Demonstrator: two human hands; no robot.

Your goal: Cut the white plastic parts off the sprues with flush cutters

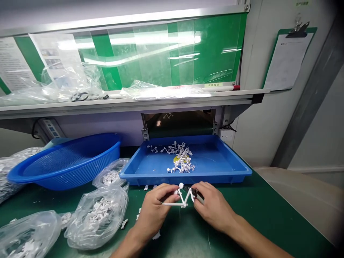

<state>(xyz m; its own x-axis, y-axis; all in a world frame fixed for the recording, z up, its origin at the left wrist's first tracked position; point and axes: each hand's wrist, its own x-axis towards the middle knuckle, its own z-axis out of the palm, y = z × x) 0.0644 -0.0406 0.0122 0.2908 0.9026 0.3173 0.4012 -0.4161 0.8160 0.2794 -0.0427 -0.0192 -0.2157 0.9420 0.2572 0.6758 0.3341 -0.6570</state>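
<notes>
My left hand (154,211) pinches a white plastic runner (182,199) near the bench's far side. My right hand (215,207) pinches a dark tool (197,195), perhaps cutters, just beside it, below the blue tray (188,179).

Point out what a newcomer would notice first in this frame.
The bright blue plastic tray on the green bench stands out first, with a tangle of white plastic runners piled in its middle. Just in front of it, the left hand and right hand hold up another white plastic runner. A blue round basket sits to the tray's left.
</notes>
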